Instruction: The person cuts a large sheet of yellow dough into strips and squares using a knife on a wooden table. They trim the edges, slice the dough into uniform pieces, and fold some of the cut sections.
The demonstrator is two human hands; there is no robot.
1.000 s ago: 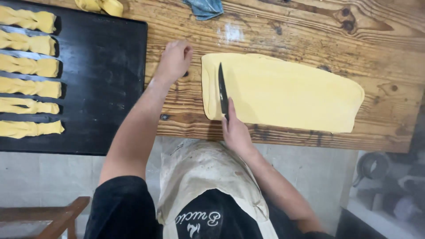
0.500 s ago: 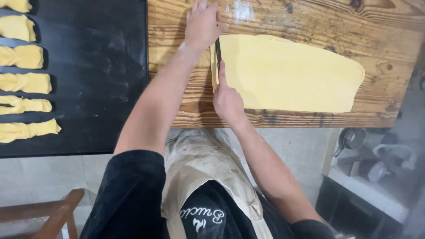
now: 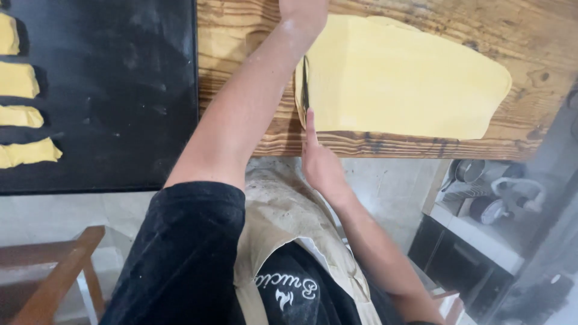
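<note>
right hand (image 3: 322, 168) clamped on knife (image 3: 305, 90) at dough sheet (image 3: 403, 78) edge, left hand (image 3: 303, 12) pressing dough just beyond, grip unclear, wooden worktop (image 3: 241, 60) underneath

A wooden worktop (image 3: 542, 36) runs across, pale tiled floor (image 3: 391, 186) below, a wooden chair (image 3: 54, 271) low left, shelving with pots (image 3: 481, 198) right.

A flat yellow dough sheet (image 3: 403, 78) lies on wood, a dark knife (image 3: 305, 90) along its left edge.
</note>
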